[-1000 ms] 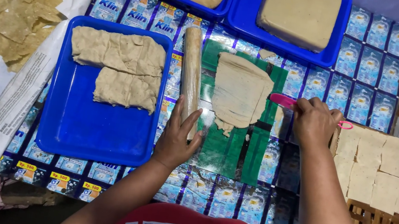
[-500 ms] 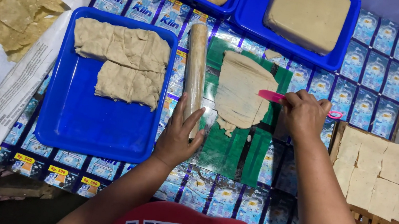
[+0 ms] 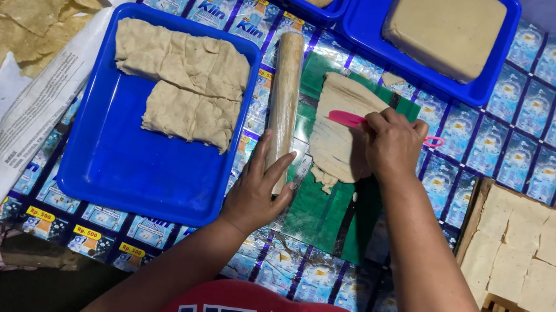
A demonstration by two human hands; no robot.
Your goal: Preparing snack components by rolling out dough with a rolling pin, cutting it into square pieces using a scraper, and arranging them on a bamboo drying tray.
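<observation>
Right hand (image 3: 392,144) gripping pink knife (image 3: 348,119), fingers curled tight round handle, blade lying flat on thin dough sheet (image 3: 337,134). Dough sheet lying on green mat (image 3: 325,210), just right of rolling pin (image 3: 284,99). Left hand (image 3: 256,195) resting fingers half-spread against near end of rolling pin, touching, not clenching. Blue tray (image 3: 125,163) sitting left of pin, holding folded dough sheets (image 3: 180,81). Second blue tray (image 3: 483,91) beyond, holding dough block (image 3: 445,24). Cut squares (image 3: 540,251) stacking up at right.
</observation>
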